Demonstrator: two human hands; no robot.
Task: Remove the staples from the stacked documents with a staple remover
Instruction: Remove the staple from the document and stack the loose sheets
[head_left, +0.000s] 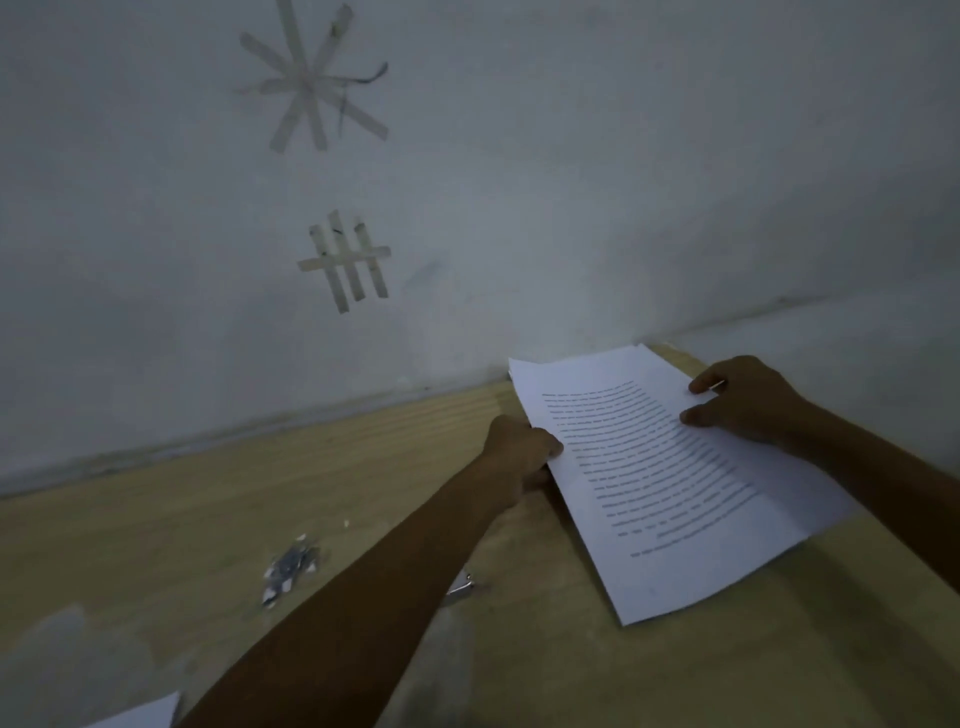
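The left hand (524, 454) grips the left edge and the right hand (748, 402) pinches the right edge of the flat white printed documents (660, 478) between them, over a pale wood-grain tabletop (156, 545), with glinting loose staples (291, 571) heaped left of the left forearm.

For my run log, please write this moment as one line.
left grip: holds documents left edge | right grip: holds right edge | staple remover: on table, beneath left forearm | staples: heaped, left
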